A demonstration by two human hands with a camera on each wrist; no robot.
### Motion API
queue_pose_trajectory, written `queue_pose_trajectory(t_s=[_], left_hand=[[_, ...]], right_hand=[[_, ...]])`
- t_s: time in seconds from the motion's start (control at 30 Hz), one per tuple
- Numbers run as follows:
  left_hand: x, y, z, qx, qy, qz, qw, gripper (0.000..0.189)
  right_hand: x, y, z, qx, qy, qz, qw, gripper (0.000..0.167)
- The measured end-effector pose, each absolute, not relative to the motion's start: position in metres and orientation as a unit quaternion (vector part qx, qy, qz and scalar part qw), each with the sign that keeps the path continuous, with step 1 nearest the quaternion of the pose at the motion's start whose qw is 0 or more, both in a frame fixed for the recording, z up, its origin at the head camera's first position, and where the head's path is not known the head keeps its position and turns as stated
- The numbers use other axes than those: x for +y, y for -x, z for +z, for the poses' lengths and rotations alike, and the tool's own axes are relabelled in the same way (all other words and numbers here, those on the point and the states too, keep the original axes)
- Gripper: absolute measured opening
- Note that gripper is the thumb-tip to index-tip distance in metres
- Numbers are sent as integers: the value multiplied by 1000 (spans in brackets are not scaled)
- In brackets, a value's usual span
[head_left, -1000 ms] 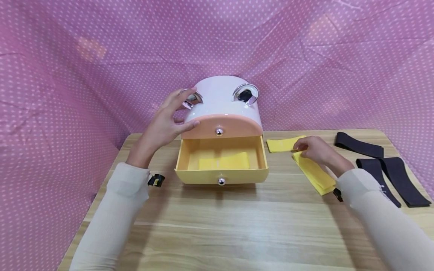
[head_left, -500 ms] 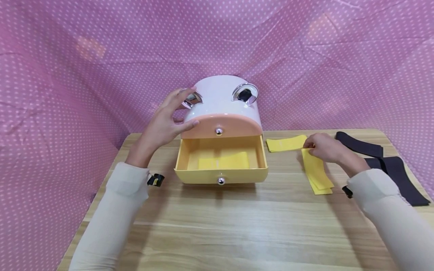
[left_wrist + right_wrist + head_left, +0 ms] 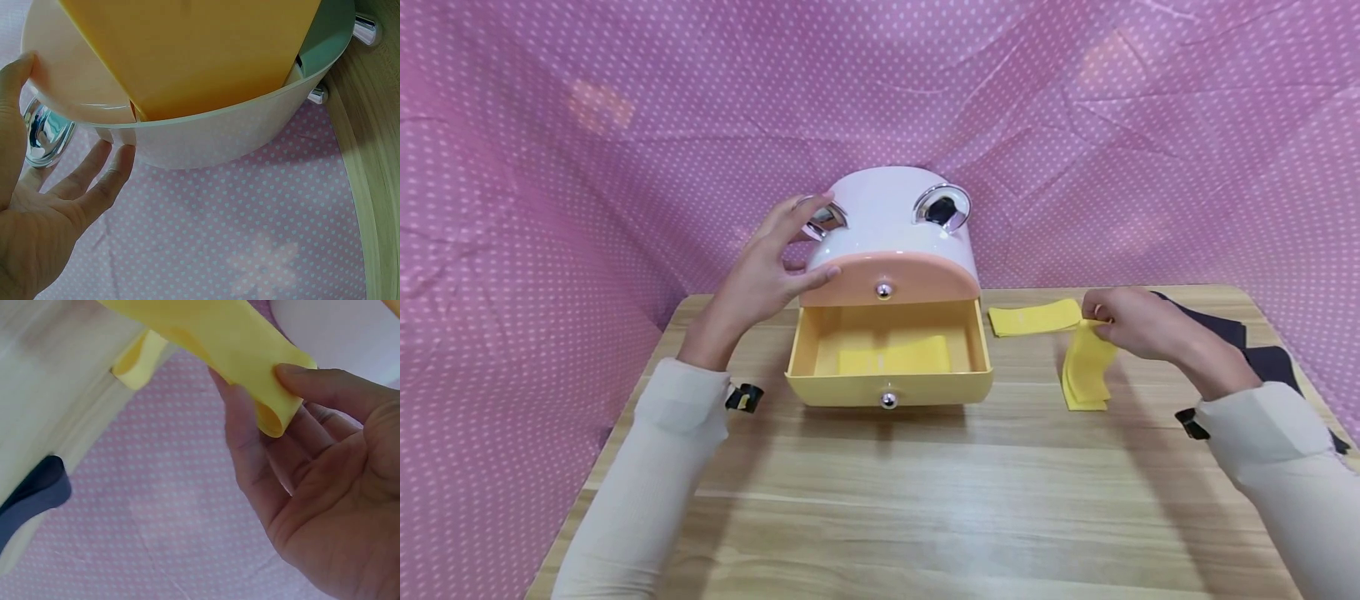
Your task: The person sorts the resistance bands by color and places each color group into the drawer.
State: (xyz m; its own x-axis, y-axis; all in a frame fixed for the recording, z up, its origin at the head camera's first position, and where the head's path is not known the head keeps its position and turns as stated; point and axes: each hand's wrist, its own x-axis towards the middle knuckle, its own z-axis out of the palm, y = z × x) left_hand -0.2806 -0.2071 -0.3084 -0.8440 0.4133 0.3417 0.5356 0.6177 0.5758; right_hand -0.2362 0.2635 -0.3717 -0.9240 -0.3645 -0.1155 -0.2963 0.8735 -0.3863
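A white storage box [image 3: 887,208] with shiny chrome eyes stands at the back of the table, its yellow lower drawer [image 3: 887,389] pulled out. My left hand [image 3: 760,271] grips the box's left side, thumb on the peach upper drawer front [image 3: 75,69] and fingertips against the white wall. A flat yellow band [image 3: 898,357] lies inside the lower drawer. To the right of the box, my right hand [image 3: 1142,325] pinches one end of a yellow resistance band [image 3: 1086,367], a looped strip that hangs down from thumb and fingers. Another yellow band [image 3: 1033,318] lies behind it.
Black bands [image 3: 1270,365] lie at the table's right side, partly hidden behind the right forearm. Pink dotted cloth [image 3: 700,125] hangs close behind the box and on both sides. Bare wooden tabletop [image 3: 887,500] spreads before the drawer.
My right hand has drawn the yellow band up by its far end and moved slightly right and back; the band has swung from slanted to hanging. My left hand and the box stay put.
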Motion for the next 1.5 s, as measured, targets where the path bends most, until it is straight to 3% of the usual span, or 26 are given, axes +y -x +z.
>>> queue_pose_trajectory(t_s=[0.3, 0.53, 1.5], left_hand=[[-207, 281, -308, -895, 267, -345, 90, 88], [-207, 280, -308, -894, 265, -351, 85, 88], [-206, 280, -308, -895, 267, -346, 91, 88]], right_hand=[[262, 223, -350, 956, 168, -216, 107, 37], [257, 215, -337, 951, 183, -232, 87, 32], [224, 184, -274, 933, 238, -232, -135, 26]])
